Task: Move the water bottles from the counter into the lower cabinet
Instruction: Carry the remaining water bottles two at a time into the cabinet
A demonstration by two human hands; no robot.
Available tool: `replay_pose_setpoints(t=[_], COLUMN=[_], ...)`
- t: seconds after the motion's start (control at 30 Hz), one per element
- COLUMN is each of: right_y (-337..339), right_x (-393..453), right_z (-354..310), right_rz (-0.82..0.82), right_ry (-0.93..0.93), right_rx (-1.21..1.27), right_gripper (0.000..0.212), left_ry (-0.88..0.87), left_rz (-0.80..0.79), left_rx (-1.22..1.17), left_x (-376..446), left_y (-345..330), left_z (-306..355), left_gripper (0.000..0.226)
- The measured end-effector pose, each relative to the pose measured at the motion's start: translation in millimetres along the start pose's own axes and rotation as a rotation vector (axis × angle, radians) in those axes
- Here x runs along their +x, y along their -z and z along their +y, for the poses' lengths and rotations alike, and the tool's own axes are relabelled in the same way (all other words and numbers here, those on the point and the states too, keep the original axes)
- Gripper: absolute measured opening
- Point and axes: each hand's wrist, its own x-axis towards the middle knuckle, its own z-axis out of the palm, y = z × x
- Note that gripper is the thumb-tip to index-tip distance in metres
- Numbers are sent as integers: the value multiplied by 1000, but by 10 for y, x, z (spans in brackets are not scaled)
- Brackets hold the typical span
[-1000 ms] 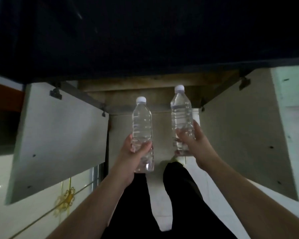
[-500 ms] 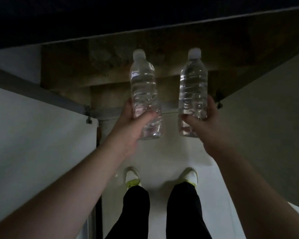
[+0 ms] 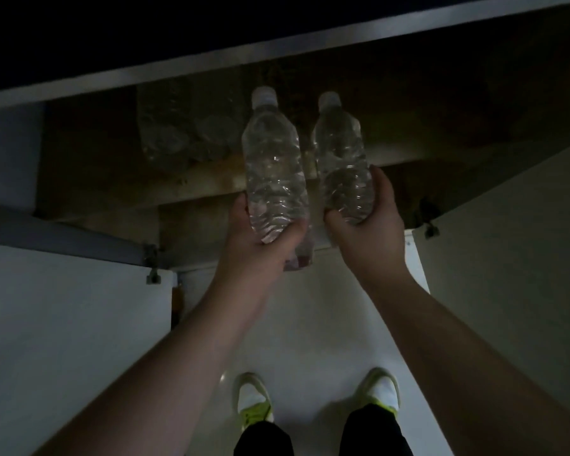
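I hold two clear water bottles with white caps, side by side, in front of the open lower cabinet [image 3: 112, 166]. My left hand [image 3: 260, 245] grips the left bottle [image 3: 272, 166] round its lower part. My right hand [image 3: 366, 232] grips the right bottle [image 3: 341, 159] near its base. Both bottles point cap first into the dark cabinet opening, over its wooden shelf edge [image 3: 204, 182]. Faint shapes of several clear bottles [image 3: 185, 136] lie inside the cabinet at the back left.
The left cabinet door [image 3: 63, 324] and the right cabinet door [image 3: 507, 258] stand open on either side. The counter edge [image 3: 211, 64] runs above the opening. My feet in white shoes [image 3: 252, 399] stand on the pale floor [image 3: 310, 324] below.
Both hands have pushed the bottles forward toward the cabinet opening and brought them closer together. The view has tipped further down and closer in.
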Motion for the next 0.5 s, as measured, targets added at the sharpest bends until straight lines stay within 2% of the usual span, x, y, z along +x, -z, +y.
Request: replay_pose_setpoints(t=[0.13,0.27,0.37,0.5], right_y=[-112,-130,-146,-193], right_x=[250,512,683,706], right_z=[42,14,3,11], right_rz=[29,30,19,60], right_ry=[11,48,40,87], right_rx=[-54,-190,-257,-337], right_gripper=[82,76,80,79], left_ry=[-53,-24,-16,69], left_rz=[30,47,96,143], left_rx=[103,62,43,5], left_x=[140,269,373,561], left_y=[-37,-127,-181,-203], left_z=[114,204,255,333], left_gripper=[70,53,42,43])
